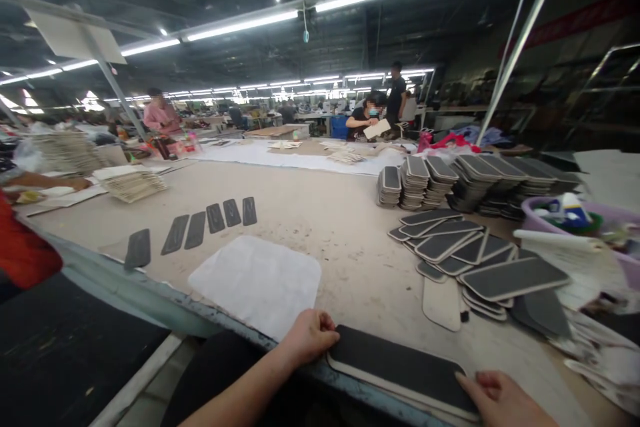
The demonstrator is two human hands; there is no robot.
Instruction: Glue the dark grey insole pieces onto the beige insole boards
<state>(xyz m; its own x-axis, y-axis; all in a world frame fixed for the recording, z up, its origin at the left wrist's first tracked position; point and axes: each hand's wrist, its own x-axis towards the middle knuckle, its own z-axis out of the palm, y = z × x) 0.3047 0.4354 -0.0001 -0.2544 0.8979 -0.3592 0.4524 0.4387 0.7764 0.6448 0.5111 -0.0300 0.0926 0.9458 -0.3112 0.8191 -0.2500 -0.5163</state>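
Observation:
A long dark panel with a pale border and rounded corners [400,370] lies at the table's near edge, on top of at least one other pale-edged piece. At its left end, my left hand [313,337] pinches the corner between thumb and fingers. My right hand [500,397] grips the right end, thumb on the upper face. A white rounded sheet [260,280] lies flat just beyond my left hand. To the right, a loose spread of similar dark panels [450,240] overlaps on the table, beside a bare pale panel [441,303].
Stacks of dark panels [415,180] stand at the back right, near a purple basket [550,213]. Several small dark pieces [195,230] lie in a row at left. Pale sheets [131,183] are piled behind them. A person [367,120] sits across the table holding a pale panel.

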